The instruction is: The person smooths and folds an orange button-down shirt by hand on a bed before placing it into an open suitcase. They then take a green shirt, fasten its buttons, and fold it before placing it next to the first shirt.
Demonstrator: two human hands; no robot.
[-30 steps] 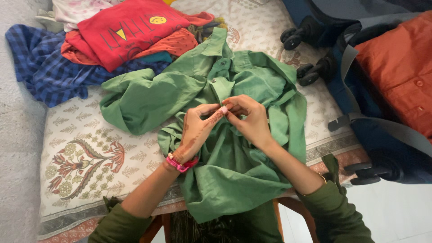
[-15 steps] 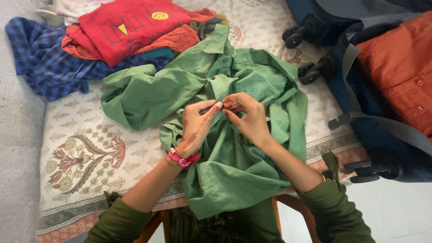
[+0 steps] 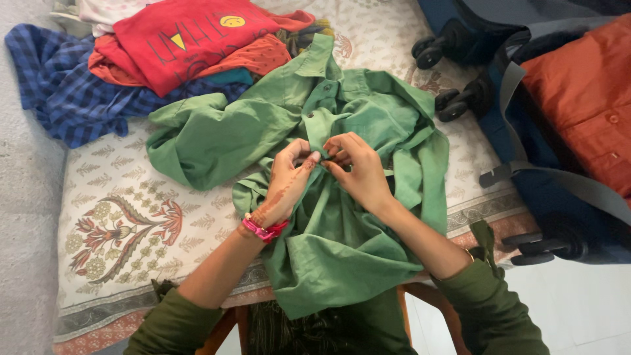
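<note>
Where the two front edges of the green shirt meet, partway down its button strip, both hands pinch the cloth together. The left hand has its fingers curled and its thumb and forefinger closed on the shirt's edge; the right hand faces it, fingertips closed on the opposite edge, so that the two hands touch at the tips. Whether a button sits between the fingers cannot be made out, since the fingers cover that spot. A buttoned button shows on the strip just above the hands, below the collar.

The shirt lies crumpled, front up, on a bed with a printed floral cover, collar away from the person, one sleeve flung out to the left and the hem hanging over the near edge of the bed. A pink band circles the left wrist, and both arms wear dark green sleeves pushed up the forearm.

Beyond the shirt's left sleeve sits a heap of clothes: a red printed top on top, an orange garment under it, and a blue checked shirt spreading to the left. To the right of the bed stands an open blue wheeled suitcase with a rust-orange buttoned shirt folded inside it.
</note>
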